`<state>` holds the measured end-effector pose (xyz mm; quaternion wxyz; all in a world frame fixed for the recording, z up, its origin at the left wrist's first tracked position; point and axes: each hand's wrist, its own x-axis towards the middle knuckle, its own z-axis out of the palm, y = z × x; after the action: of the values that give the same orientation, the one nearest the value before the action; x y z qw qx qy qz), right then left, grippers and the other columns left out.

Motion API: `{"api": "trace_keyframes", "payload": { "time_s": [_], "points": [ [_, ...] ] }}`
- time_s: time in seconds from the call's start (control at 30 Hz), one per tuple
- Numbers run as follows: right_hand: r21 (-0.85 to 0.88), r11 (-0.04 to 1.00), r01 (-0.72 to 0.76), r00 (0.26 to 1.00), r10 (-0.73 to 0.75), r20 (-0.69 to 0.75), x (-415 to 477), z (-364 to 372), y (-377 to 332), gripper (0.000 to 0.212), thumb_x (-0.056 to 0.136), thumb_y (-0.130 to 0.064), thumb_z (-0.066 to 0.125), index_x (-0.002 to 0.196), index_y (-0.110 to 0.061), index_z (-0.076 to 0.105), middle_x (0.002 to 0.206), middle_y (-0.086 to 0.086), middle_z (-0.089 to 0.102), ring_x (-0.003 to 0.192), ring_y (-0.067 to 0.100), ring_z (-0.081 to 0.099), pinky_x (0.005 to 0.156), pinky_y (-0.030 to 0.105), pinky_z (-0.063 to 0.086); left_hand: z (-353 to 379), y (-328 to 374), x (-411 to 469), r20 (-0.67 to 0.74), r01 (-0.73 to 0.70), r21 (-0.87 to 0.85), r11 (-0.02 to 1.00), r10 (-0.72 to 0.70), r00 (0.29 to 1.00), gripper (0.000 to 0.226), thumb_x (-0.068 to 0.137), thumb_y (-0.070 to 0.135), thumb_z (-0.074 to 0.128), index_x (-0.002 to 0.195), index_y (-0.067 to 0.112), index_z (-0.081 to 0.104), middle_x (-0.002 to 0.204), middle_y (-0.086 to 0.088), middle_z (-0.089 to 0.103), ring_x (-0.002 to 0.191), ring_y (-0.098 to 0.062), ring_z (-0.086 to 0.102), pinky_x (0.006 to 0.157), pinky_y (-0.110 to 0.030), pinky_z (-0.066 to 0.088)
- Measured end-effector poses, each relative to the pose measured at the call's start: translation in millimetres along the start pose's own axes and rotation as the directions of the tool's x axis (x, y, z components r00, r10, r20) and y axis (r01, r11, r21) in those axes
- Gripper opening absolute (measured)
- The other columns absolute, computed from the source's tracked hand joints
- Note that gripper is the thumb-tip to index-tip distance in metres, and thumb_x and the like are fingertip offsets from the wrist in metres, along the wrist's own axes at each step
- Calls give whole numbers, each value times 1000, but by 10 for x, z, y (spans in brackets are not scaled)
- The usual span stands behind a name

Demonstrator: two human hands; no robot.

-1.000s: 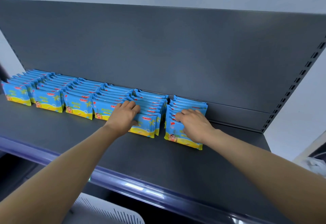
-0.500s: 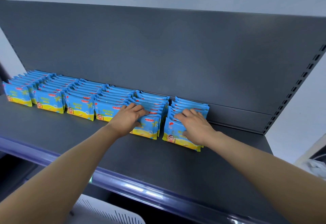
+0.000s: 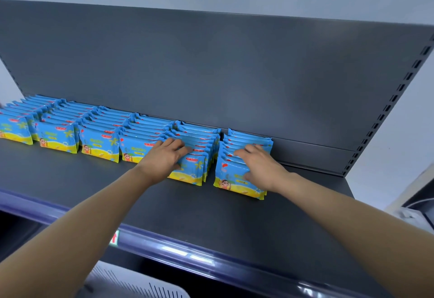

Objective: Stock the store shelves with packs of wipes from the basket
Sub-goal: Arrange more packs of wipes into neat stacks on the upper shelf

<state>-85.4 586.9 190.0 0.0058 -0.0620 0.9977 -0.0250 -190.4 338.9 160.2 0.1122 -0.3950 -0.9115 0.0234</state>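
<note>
Several rows of blue-and-yellow wipes packs stand upright along the back of the dark shelf. My left hand lies over the front packs of the fifth row, fingers curled over their tops and thumb against the front face. My right hand grips the front packs of the rightmost row the same way. A narrow gap separates these two rows.
The shelf's grey back panel rises behind the rows, with a slotted upright at the right. The purple front rail runs below my arms. A white slotted basket shows at the bottom edge.
Both hands have slid a little further over the tops of their rows, with the thumbs now on the front packs. The rows have stayed where they were.
</note>
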Motion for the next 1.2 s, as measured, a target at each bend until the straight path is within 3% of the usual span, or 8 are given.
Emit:
{"api": "trace_keyframes", "payload": {
  "time_s": [0.13,0.27,0.37,0.6,0.77,0.87,1.0,1.2],
  "points": [
    [-78,992,-103,995,103,-11,-80,-46,92,61,77,-36,72,125,-14,41,123,4,43,114,24,39,95,34,37,-23,82,-15,-4,63,24,998,-62,998,62,87,35,60,142,22,34,135,-4,38,125,-24,35,102,-36,29],
    [-65,973,-223,975,222,-20,-135,-87,127,76,69,-46,76,125,-11,39,123,6,42,113,24,39,92,34,40,-64,310,58,-180,-53,25,998,57,982,72,65,39,82,126,13,54,118,-9,56,109,-26,47,88,-40,46],
    [-86,947,-308,951,305,-53,-163,-102,103,82,66,-49,77,127,-11,38,124,7,42,114,26,40,91,35,41,-134,587,222,-153,-122,-134,983,101,983,75,76,43,71,138,15,41,135,-5,44,126,-24,39,105,-36,29],
    [281,832,-478,878,455,148,-219,-59,200,40,71,-29,79,103,-11,64,106,3,66,90,20,63,76,30,53,-135,861,484,53,-30,-133,991,37,998,83,77,50,65,143,18,25,150,-6,22,139,-22,18,115,-32,2],
    [461,712,-529,841,511,177,-200,-5,235,65,66,-21,83,116,-5,44,111,5,57,98,22,61,82,35,55,-139,855,554,220,53,-21,998,-47,974,117,68,67,63,148,8,2,151,-11,24,145,-26,4,116,-45,-11],
    [533,636,-558,824,503,263,-197,-16,314,57,67,-18,84,106,-11,44,102,0,57,92,17,60,75,27,53,-140,867,620,217,50,-25,998,-43,975,116,67,66,65,147,4,7,151,-10,23,145,-24,0,116,-45,-13],
    [698,491,-521,838,448,310,-139,24,336,29,68,0,80,82,-16,60,102,4,68,99,22,65,87,39,55,-107,866,654,218,71,-129,989,-42,975,114,67,54,72,147,4,9,152,-11,22,145,-21,0,115,-42,-14],
    [749,399,-528,833,413,367,-70,45,386,40,68,4,78,104,-8,65,106,5,69,101,22,65,88,41,55,-97,818,657,193,59,-196,979,-21,981,112,66,50,75,148,8,10,152,-7,25,145,-16,8,113,-40,-17]
  ]
}}
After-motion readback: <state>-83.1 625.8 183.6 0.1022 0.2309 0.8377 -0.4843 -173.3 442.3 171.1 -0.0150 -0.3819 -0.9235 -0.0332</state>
